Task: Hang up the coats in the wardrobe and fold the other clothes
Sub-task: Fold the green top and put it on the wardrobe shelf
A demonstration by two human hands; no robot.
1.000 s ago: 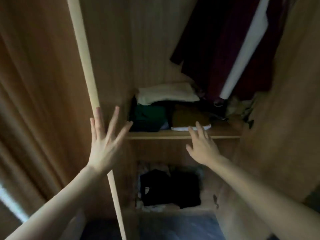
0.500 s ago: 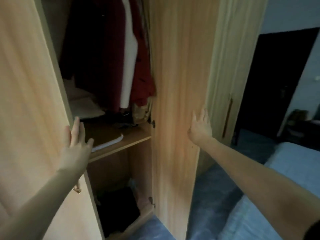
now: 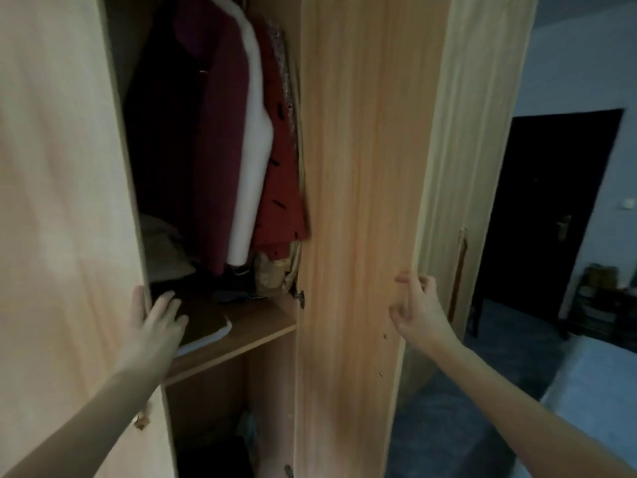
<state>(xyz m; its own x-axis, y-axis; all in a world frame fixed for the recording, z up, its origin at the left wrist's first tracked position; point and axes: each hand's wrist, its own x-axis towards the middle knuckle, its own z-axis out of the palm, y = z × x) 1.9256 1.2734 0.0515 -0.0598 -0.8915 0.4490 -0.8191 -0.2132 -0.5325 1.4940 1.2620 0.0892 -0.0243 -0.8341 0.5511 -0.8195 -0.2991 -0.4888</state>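
Coats [image 3: 241, 139] hang in a row inside the wardrobe, dark red, white, brighter red | folded clothes [image 3: 165, 257] stacked on the shelf [image 3: 255, 326] beneath | left hand [image 3: 153, 329] flat, fingers straight against the left door [image 3: 62, 201] edge | right hand [image 3: 415, 312] at the right door [image 3: 358, 201], fingers loosely curled, holding nothing.

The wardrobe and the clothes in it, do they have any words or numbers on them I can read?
None: no words, numbers or labels can be read.
The wardrobe doors are plain wood grain.
The hanging red coat shows only dark buttons.
The folded clothes on the shelf are too dark and blurred to show any print.
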